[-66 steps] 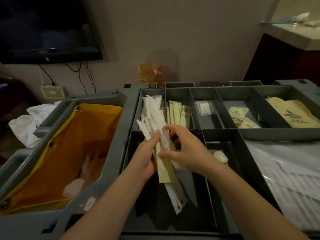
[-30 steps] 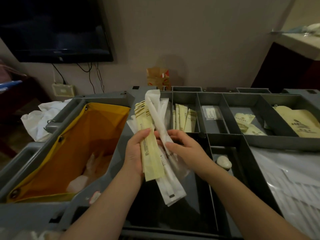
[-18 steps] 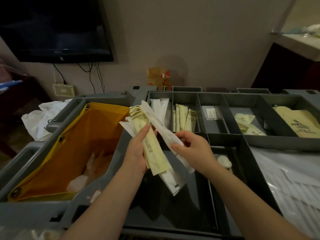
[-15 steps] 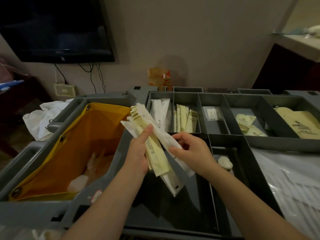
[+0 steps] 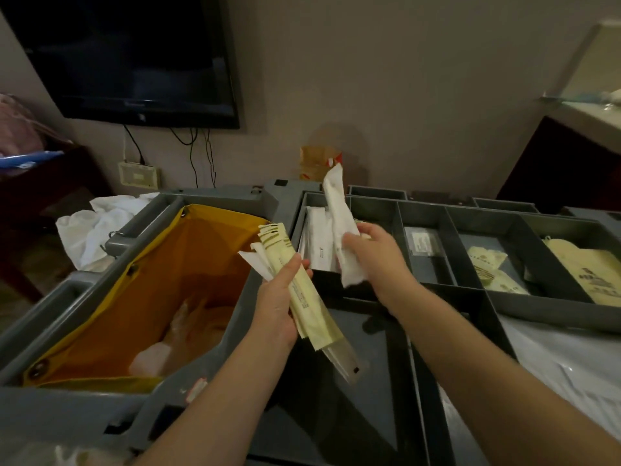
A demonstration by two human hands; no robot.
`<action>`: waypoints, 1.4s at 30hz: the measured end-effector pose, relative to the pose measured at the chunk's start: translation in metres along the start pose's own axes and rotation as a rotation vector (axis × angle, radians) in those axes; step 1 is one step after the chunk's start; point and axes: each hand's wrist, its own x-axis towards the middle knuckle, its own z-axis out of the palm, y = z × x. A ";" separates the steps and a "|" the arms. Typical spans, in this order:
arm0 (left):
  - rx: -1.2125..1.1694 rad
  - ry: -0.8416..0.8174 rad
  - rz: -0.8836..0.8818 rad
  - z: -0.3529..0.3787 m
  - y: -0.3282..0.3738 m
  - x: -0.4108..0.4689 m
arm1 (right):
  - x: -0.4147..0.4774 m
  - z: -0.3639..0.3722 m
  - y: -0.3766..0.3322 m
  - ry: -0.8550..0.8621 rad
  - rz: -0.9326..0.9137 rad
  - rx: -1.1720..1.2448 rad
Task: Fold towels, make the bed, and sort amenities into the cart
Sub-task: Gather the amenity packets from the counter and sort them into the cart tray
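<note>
**White packet goes to its slot**

My right hand (image 5: 373,260) is curled round 1 long white packet (image 5: 337,210). It grips the packet near its lower end, so the packet stands almost upright over the far-left compartment (image 5: 302,216) of the cart (image 5: 232,334), where other white packets lie. My left hand (image 5: 277,307) grips a bundle of cream and white packets (image 5: 302,297) above the near compartment, beside the yellow bag (image 5: 168,280).

To do this well, I think I should tip the packet flat and line it up with those already there. I'd release it low so it can't slide into the neighbouring compartment (image 5: 373,208). A firm left grip should stop the bundle fanning out.
</note>
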 end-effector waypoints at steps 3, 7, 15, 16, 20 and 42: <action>-0.085 -0.050 -0.016 -0.001 0.003 -0.003 | 0.036 0.013 -0.016 -0.019 0.092 -0.061; -0.131 -0.107 -0.030 -0.002 0.006 -0.007 | 0.034 0.016 0.011 -0.050 -0.048 -0.529; 0.021 -0.167 -0.024 0.005 -0.001 -0.008 | -0.040 -0.009 0.036 -0.069 -0.289 -0.232; 0.032 -0.193 -0.022 0.005 -0.002 -0.009 | -0.048 -0.009 0.038 -0.108 -0.266 -0.219; 0.078 -0.278 -0.047 0.006 -0.006 -0.013 | -0.057 -0.008 0.045 -0.167 -0.187 -0.183; 0.065 -0.296 -0.061 0.003 -0.002 -0.012 | -0.011 -0.044 0.020 0.151 -0.008 0.023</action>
